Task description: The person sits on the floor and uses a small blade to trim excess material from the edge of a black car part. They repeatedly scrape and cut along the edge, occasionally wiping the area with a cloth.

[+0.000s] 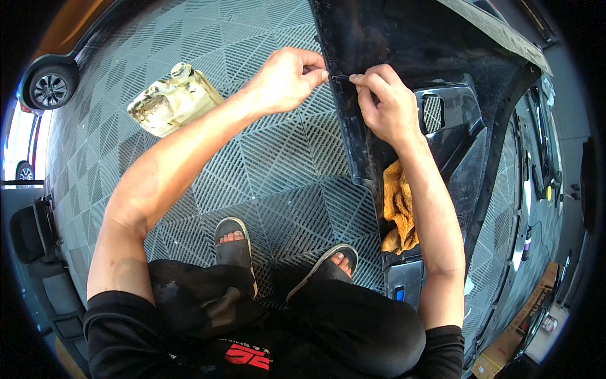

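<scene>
A large black plastic car panel [363, 126], which looks like a bumper cover, lies in front of me and to the right. At its left edge my left hand [287, 79] is closed, thumb against the curled fingers, just outside the rim. My right hand [386, 104] is over the panel, thumb and forefinger pinched together. Between the two pinches shows a thin pale strand [341, 77], too fine to name, lying across the panel's edge. Below my right hand, partly behind the forearm, an orange-brown cloth [396, 208] is bunched on the panel.
A stained cream plastic tank [173, 104] sits on the grey grated floor tiles [271, 151] to the left. A car wheel [50, 86] is at the far left, above black seats [47, 278]. A cardboard box [505, 347] and a dark bottle [526, 243] stand along the right.
</scene>
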{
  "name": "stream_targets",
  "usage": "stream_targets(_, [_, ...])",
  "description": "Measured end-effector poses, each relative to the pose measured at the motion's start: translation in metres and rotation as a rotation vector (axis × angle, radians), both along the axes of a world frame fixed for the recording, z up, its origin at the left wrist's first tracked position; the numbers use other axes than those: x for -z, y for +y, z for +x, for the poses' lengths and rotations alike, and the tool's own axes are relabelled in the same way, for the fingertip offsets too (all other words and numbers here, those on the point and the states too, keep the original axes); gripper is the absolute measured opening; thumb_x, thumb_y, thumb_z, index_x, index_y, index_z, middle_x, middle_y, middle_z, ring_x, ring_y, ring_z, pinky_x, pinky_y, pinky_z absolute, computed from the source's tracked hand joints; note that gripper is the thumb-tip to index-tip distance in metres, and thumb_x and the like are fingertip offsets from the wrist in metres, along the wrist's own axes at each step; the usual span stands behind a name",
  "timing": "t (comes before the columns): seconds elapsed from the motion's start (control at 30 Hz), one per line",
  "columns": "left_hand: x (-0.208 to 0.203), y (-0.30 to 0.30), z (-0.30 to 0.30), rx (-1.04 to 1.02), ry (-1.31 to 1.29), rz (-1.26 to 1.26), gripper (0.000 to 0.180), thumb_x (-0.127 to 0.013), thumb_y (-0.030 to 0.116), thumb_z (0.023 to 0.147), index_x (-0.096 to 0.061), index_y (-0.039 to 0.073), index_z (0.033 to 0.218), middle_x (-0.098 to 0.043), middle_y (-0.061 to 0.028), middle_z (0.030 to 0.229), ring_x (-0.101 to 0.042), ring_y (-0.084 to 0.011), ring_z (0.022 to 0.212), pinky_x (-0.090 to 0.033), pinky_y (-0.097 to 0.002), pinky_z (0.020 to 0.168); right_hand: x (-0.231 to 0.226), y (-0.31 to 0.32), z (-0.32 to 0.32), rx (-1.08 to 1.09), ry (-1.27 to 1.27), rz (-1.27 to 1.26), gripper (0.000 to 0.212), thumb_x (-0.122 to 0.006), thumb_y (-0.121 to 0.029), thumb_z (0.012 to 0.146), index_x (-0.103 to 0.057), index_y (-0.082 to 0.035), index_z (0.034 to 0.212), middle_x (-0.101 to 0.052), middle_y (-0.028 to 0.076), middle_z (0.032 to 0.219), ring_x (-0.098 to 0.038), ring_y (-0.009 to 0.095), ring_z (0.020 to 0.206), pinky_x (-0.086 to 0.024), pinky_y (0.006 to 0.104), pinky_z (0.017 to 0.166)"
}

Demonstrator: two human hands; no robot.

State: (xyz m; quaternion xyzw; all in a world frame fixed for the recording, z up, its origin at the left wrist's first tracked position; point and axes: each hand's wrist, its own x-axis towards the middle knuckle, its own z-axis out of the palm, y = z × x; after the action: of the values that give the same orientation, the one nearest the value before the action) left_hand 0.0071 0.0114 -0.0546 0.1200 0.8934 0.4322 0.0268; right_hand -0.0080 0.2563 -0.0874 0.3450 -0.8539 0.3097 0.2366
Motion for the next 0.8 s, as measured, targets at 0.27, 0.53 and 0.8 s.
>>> stream_targets(0.27, [-0.005,0.003,0.003,-0.017,-0.014,-0.007,0.025,-0.07,0.021,0.103,-0.077,-0.003,0.108,-0.08,-0.0112,0.095,-0.075,-0.0173,0.092,-0.059,-0.036,0.086,0.005,0.007,0.009,0.012,-0.07,0.072,0.017,-0.073,-0.008,0.093,-0.079,-0.015,0.107,-0.072,0.008,0.103,-0.077,0.034,0.087,-0.063,0.0455,0.075])
stream_targets(0.53, [0.003,0.002,0.001,-0.04,0.063,-0.008,0.024,-0.073,0.022,0.102,-0.079,0.0,0.109,-0.075,-0.011,0.082,-0.069,-0.0171,0.075,-0.056,-0.0387,0.073,-0.001,0.005,0.009,0.018,-0.099,-0.014,0.016,-0.072,-0.008,0.093,-0.079,-0.014,0.106,-0.072,0.008,0.102,-0.076,0.034,0.088,-0.063,0.0451,0.076])
stream_targets(0.8, [0.006,0.003,0.0,-0.03,0.08,-0.006,0.024,-0.073,0.022,0.102,-0.079,0.0,0.107,-0.077,-0.0113,0.084,-0.072,-0.0176,0.079,-0.057,-0.0392,0.075,0.01,0.015,0.02,0.022,-0.176,0.091,0.015,-0.071,-0.008,0.094,-0.08,-0.013,0.105,-0.072,0.009,0.102,-0.077,0.034,0.089,-0.063,0.0454,0.076])
